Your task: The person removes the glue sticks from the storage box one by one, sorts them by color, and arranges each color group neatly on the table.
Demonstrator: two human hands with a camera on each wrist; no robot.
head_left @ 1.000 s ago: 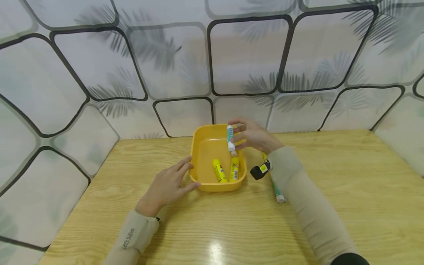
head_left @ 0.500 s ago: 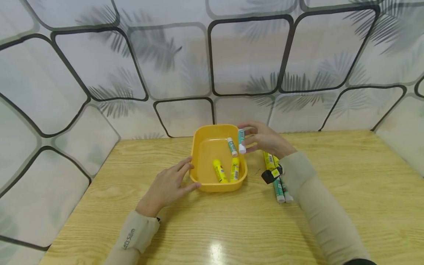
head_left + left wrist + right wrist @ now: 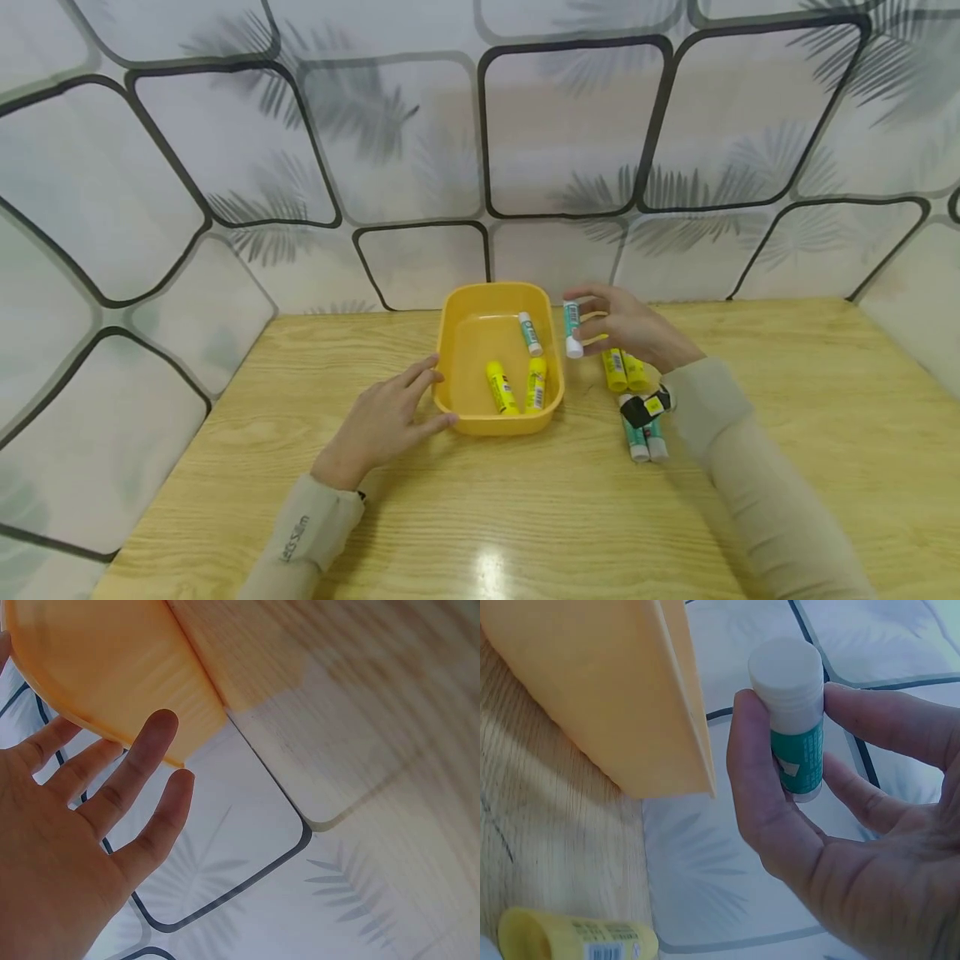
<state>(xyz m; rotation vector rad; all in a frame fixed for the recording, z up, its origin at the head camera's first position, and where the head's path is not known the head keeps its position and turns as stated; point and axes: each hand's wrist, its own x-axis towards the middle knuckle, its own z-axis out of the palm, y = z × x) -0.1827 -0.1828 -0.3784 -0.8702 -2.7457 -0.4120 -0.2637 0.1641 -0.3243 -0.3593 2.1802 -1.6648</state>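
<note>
My right hand (image 3: 630,327) pinches a green-and-white glue stick (image 3: 572,328) between thumb and fingers, just right of the yellow bin. In the right wrist view the glue stick (image 3: 799,720) is upright with its white cap on top. My left hand (image 3: 382,423) rests with spread, nearly straight fingers against the left side of the yellow bin (image 3: 459,367); the left wrist view shows these fingers (image 3: 154,742) along its rim. Inside the bin lie another green-and-white glue stick (image 3: 529,333) and two yellow glue sticks, one left (image 3: 502,387) and one right (image 3: 536,385).
Beside the bin on the wooden table (image 3: 420,517) lie two yellow glue sticks (image 3: 615,371), partly under the right hand. Nearer the front are two green-and-white glue sticks (image 3: 637,442), partly hidden by the wrist camera (image 3: 645,408). A patterned wall (image 3: 420,150) rises behind the table.
My right hand has moved right, carrying a green-and-white glue stick from over the bin to outside its right edge. The glue sticks on the table show more now. The left hand stays put.
</note>
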